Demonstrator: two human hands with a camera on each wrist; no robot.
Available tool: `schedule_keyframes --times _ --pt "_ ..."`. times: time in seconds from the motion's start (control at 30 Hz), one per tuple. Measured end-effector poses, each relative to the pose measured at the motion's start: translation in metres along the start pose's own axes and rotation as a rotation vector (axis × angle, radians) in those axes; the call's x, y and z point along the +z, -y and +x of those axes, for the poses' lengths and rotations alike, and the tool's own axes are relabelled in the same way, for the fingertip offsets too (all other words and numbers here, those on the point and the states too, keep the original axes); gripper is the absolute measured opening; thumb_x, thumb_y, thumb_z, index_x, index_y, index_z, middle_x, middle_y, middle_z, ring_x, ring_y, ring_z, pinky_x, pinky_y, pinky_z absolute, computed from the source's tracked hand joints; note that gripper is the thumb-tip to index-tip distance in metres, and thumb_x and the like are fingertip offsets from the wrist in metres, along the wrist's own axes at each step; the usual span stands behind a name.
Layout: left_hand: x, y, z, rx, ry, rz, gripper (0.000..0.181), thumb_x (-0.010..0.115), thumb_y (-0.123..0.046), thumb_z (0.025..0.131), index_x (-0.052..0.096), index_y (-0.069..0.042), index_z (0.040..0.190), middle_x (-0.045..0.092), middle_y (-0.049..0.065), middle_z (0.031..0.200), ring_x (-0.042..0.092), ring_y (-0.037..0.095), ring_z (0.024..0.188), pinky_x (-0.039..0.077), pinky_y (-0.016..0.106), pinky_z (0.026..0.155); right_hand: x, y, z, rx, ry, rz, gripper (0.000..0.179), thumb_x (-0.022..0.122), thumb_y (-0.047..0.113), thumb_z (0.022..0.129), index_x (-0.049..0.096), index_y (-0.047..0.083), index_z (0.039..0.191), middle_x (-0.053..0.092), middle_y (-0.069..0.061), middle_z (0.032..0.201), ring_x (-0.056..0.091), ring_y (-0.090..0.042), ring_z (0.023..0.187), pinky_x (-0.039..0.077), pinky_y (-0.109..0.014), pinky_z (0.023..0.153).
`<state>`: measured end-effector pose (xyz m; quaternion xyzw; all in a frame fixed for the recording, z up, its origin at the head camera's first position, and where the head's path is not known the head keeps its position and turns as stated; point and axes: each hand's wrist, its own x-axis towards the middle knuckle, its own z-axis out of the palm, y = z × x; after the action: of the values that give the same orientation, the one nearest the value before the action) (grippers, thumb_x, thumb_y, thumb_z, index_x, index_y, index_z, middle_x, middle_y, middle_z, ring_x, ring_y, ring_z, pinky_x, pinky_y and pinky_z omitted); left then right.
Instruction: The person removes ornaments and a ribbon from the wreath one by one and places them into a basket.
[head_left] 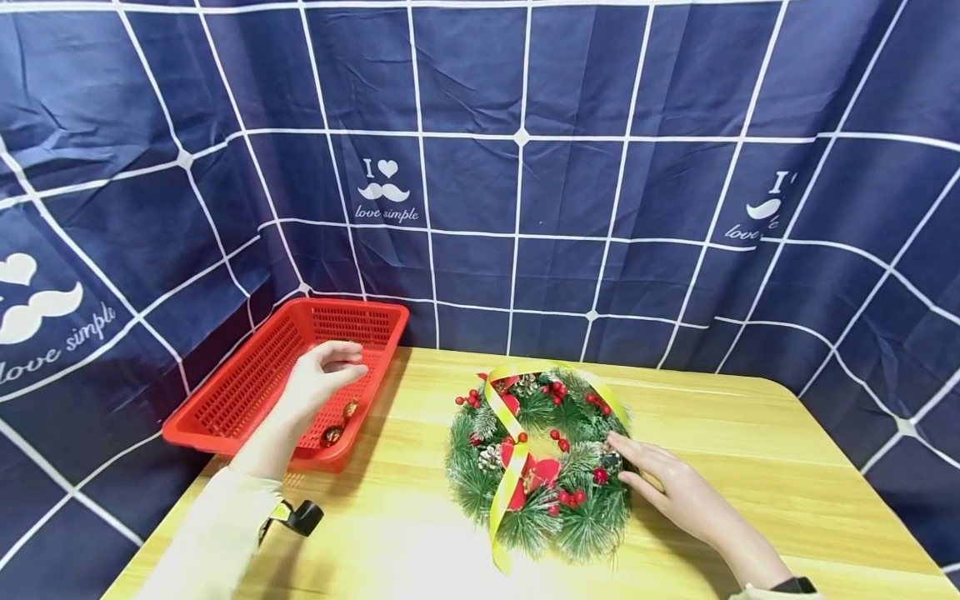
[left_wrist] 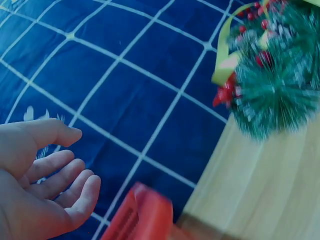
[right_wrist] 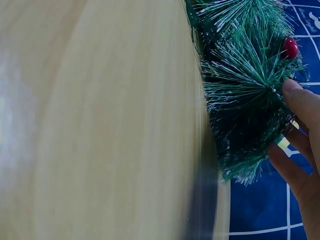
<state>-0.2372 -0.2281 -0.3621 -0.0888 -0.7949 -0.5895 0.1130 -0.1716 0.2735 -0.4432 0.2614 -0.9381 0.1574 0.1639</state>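
A green wreath (head_left: 480, 492) with red berries, red flowers and frosted pinecones lies on the table. A yellow ribbon (head_left: 509, 483) loops over it and trails past its front edge. My right hand (head_left: 678, 483) touches the wreath's right edge, its fingers extended and the thumb apart from them; in the right wrist view the fingertips are partly hidden by the needles (right_wrist: 250, 75). Over the red basket (head_left: 384, 367) hovers my left hand (head_left: 318, 383), fingers loosely bent; in the left wrist view nothing is between them. Small shiny brown-gold pieces (head_left: 331, 435) lie in the basket below that hand.
The basket stands at the left back corner of the light wooden table (head_left: 750, 433). A dark blue curtain (head_left: 570, 192) with white lines hangs behind the table and along both sides. A strap with a small black camera (head_left: 303, 517) sits on my left wrist.
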Motion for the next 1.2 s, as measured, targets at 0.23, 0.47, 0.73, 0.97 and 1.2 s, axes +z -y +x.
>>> schedule_keyframes --times 0.23,0.47,0.73,0.97,1.2 --pt "0.025 -0.020 0.007 0.029 0.021 -0.050 0.037 0.070 -0.011 0.078 0.058 -0.003 0.112 0.060 0.016 0.104 0.060 0.009 0.084 0.050 0.019 0.071 -0.001 0.000 0.000 -0.031 -0.011 -0.001 0.052 0.060 0.029 0.087 0.042 0.025 0.136 0.046 0.004 0.135 0.049 -0.023 0.117 0.019 -0.004 0.099" --pt "0.056 -0.037 0.013 0.067 0.050 -0.114 0.034 0.069 -0.004 0.077 0.059 -0.001 0.110 0.062 0.012 0.100 0.059 0.015 0.084 0.050 0.019 0.073 -0.001 0.001 0.001 -0.065 -0.030 0.012 0.052 0.061 0.025 0.087 0.044 0.022 0.135 0.048 0.002 0.134 0.050 -0.024 0.115 0.016 -0.002 0.098" --pt "0.093 -0.049 0.019 0.063 0.108 -0.167 0.036 0.070 -0.004 0.076 0.059 0.000 0.111 0.061 0.017 0.104 0.059 0.018 0.087 0.049 0.024 0.076 0.001 0.000 0.002 -0.111 -0.073 0.027 0.053 0.066 0.018 0.083 0.047 0.019 0.133 0.050 0.000 0.132 0.052 -0.021 0.112 0.018 0.000 0.097" --pt "0.123 -0.053 0.024 0.078 0.133 -0.210 0.035 0.071 -0.003 0.075 0.060 0.000 0.108 0.063 0.013 0.099 0.060 0.017 0.084 0.050 0.026 0.076 -0.001 -0.001 0.001 -0.106 -0.055 0.011 0.053 0.064 0.020 0.085 0.046 0.020 0.134 0.049 0.001 0.133 0.051 -0.018 0.115 0.019 -0.001 0.097" --pt "0.146 -0.037 0.027 0.035 0.164 -0.301 0.032 0.069 0.001 0.075 0.060 0.002 0.106 0.061 0.015 0.099 0.060 0.018 0.082 0.050 0.027 0.074 -0.001 -0.002 0.000 -0.127 -0.074 0.017 0.054 0.066 0.017 0.083 0.047 0.019 0.133 0.050 0.001 0.132 0.052 -0.019 0.113 0.020 -0.001 0.097"
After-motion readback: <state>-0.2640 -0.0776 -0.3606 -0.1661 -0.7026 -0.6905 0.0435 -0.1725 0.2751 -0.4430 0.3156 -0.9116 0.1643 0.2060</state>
